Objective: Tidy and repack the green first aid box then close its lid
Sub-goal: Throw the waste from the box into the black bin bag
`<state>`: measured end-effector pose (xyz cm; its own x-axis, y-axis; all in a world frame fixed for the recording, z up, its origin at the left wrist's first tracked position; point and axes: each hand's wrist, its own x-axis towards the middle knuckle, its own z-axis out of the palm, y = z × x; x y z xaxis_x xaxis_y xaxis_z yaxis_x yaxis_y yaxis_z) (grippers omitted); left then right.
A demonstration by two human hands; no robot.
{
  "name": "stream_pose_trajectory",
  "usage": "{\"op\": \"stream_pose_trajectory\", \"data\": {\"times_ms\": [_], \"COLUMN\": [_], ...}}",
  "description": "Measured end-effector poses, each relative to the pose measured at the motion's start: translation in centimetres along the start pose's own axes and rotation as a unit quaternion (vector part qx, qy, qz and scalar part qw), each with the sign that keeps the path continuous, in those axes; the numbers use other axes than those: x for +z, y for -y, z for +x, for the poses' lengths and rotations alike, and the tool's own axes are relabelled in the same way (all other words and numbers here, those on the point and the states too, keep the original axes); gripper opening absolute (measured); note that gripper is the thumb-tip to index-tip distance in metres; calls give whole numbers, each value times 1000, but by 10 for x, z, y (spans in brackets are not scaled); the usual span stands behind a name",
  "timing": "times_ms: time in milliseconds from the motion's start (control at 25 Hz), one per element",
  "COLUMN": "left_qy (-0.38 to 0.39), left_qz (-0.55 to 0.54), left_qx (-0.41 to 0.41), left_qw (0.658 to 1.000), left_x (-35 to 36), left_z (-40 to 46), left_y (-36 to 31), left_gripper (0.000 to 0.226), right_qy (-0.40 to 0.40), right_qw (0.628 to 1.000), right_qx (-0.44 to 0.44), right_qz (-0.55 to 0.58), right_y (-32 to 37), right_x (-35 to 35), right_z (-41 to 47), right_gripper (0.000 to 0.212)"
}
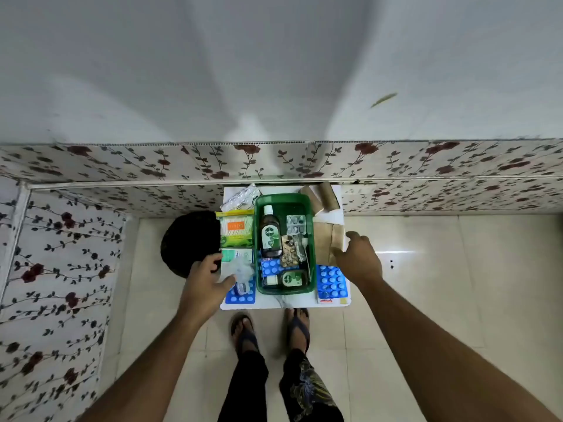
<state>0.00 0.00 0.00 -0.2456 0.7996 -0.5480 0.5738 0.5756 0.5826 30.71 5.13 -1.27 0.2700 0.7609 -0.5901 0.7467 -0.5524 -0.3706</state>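
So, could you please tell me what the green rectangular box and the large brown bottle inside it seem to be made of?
The green rectangular box looks like glossy moulded plastic, slightly translucent at its rim. The large brown bottle seems to be see-through brown plastic or glass, with a white cap and a printed label; which one isn't clear.

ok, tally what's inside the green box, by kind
Dettol bottles: 2, large and small
Blister packs: 2, silver and blue
Brownish packet: 1
Total: 5; other small bits unclear.
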Motion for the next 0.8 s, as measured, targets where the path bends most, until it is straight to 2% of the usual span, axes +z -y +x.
{"op": "stream_pose_trajectory", "data": {"times_ms": [80,200,280,360,440,560,720,800], "left_qy": [16,36,-3,-30,-38,-47,-60,-43], "left_qz": [57,94,91,92,89,36,-76,-130], "left_qx": [18,30,40,49,61,31,-66,-78], "left_qw": [998,994,995,994,993,998,993,987], "left_x": [12,33,40,43,44,35,8,-7], "left_z": [12,20,26,31,31,22,21,21], "left_y": [10,24,26,26,24,17,9,1], "left_gripper": [69,71,58,34,16,1,19,22], "right_qy": [-20,-39,-61,-81,-92,-87,-140,-185], "right_qw": [1000,999,997,992,986,984,967,957], "right_qx": [18,28,34,51,73,71,73,51], "right_qz": [-6,11,38,77,115,138,200,220], "right_y": [-2,-8,-10,-9,-7,-3,11,27], "right_x": [13,32,40,46,45,38,12,-14], "right_z": [14,27,33,37,37,28,6,-11], "right_gripper": [54,49,50,50,42,22,17,17]}}
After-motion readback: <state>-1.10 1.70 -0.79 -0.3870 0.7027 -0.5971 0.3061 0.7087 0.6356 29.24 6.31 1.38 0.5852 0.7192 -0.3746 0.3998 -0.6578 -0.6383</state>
